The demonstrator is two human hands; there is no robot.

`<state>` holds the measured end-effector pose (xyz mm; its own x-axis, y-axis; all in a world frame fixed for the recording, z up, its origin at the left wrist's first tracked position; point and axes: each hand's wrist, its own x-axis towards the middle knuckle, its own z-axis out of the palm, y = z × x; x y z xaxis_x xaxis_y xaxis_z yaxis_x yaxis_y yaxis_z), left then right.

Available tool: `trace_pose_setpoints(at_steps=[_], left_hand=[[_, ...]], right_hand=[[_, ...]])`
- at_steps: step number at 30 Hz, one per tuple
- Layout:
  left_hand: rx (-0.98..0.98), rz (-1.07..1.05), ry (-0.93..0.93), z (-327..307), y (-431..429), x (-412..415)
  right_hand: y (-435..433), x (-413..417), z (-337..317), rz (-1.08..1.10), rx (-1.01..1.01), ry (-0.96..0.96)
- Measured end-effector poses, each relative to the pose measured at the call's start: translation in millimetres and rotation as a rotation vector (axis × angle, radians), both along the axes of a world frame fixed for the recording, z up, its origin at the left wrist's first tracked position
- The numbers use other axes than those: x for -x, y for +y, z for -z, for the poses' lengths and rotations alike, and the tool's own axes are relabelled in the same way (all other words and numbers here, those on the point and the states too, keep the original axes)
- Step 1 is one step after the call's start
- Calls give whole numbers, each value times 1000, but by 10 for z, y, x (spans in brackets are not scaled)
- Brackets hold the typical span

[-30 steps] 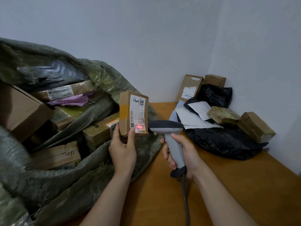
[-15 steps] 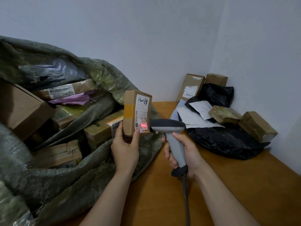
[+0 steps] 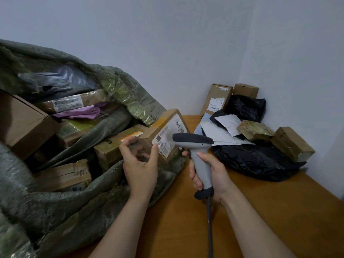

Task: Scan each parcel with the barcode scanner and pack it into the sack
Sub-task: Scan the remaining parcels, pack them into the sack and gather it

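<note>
While our right hand [image 3: 210,174] is clenching the grey pistol-grip barcode scanner [image 3: 193,144], our left hand [image 3: 139,164] is spreading open, releasing the small, stiff, seemingly light brown cardboard parcel [image 3: 167,133] at eleven o'clock into the green woven sack [image 3: 115,185].

Two plain pale bluish-grey walls [image 3: 167,43] meet in a corner at the upper right of the frame. A brown wooden table [image 3: 279,211] fills the lower right, its surface evenly and dimly lit.

1. A wooden table [image 3: 270,211] is carrying everything.
2. A green sack [image 3: 78,198] is slumping across its left side.
3. Right of the sack, black bags [image 3: 260,161], white mailers [image 3: 219,135] and cardboard boxes [image 3: 292,144] are lying piled in the corner.
</note>
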<state>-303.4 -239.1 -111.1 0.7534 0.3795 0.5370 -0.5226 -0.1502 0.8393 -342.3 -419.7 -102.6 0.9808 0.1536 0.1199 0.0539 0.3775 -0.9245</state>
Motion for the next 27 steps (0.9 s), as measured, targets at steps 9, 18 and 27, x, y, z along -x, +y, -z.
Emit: trace_pose_setpoints(at_steps=[9, 18, 27], left_hand=[[-45, -66, -19, -17, 21, -2], [10, -79, 37, -36, 40, -34], [25, -80, 30, -65, 31, -26]], right_hand=[[-30, 0, -4, 3, -41, -107], [-39, 15, -8, -6, 75, -156], [-31, 51, -43, -2, 131, -177]])
